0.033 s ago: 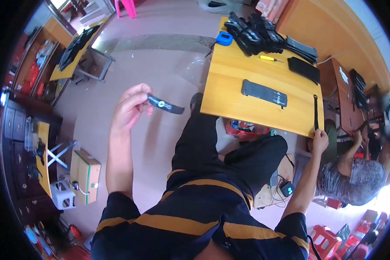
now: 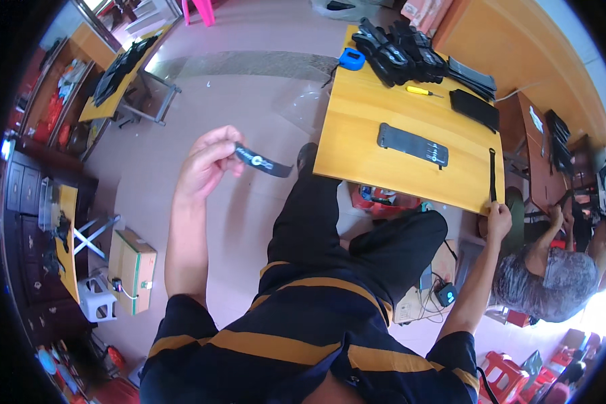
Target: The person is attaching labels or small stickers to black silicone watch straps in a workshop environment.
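Observation:
Off the table's left side, above the floor, my left hand (image 2: 212, 161) pinches one end of a short black strap (image 2: 266, 165) with white print; its other end sticks out to the right. At the table's near right corner, my right hand (image 2: 498, 219) is closed on the lower end of a narrow black strap (image 2: 493, 174). That strap lies along the right edge of the yellow wooden table (image 2: 363, 161), with a small loop or buckle at its far end. Between the hands, a flat black piece (image 2: 412, 145) with white marks lies on the tabletop.
At the table's far side are bundled black straps (image 2: 400, 50), a blue tape measure (image 2: 351, 59), a yellow-handled screwdriver (image 2: 421, 90) and flat black pieces (image 2: 475, 111). A red bin (image 2: 377, 198) stands below. Another person (image 2: 549, 279) works at the right. A cardboard box (image 2: 133, 273) stands left.
The black strap in my left hand has shifted slightly right. The table scene sits a touch further right in view; both hands keep their hold.

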`<state>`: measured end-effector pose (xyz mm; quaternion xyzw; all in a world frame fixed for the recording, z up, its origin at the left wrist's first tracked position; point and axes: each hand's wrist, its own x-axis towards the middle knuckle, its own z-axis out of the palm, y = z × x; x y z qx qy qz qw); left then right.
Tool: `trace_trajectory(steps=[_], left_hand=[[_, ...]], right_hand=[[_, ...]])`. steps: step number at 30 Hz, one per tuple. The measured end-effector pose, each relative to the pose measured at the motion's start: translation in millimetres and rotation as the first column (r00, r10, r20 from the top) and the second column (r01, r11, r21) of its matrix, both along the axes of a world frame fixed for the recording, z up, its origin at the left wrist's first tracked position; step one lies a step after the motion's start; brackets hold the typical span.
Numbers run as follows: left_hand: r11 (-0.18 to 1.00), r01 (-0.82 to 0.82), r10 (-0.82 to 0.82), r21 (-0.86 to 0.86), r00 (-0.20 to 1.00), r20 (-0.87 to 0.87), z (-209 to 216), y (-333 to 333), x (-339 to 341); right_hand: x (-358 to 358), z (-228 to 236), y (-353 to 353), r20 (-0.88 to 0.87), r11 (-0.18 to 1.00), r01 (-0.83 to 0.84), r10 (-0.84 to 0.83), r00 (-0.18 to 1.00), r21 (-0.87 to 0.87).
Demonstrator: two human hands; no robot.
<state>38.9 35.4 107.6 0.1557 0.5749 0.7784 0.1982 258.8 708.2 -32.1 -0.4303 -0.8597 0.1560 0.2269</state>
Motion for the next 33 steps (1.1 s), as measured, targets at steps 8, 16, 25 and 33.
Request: trace_trajectory(steps=[8, 16, 25, 33], left_hand=[[0.866, 0.401, -0.435, -0.298, 0.899, -0.053, 32, 71, -1], [0.712, 0.427, -0.652, -0.558, 0.697, -0.299, 40, 158, 33], [0.898, 0.344, -0.415, -0.274, 0.870, -0.266, 24, 188, 33], [0.890, 0.448, -0.454, -0.088, 0.888, -0.071, -43, 184, 69]], right_hand=[[-14, 81, -83, 0.052, 0.932, 0.003, -0.023, 0.998, 0.363], [-40, 130, -278, -0.616, 0.048, -0.791, 0.598, 0.512, -0.610], [-60, 133, -319, -0.768, 0.168, -0.841, 0.347, 0.538, -0.514], [-69, 116, -302, -0.870, 0.212, -0.846, -0.198, 0.452, -0.488]])
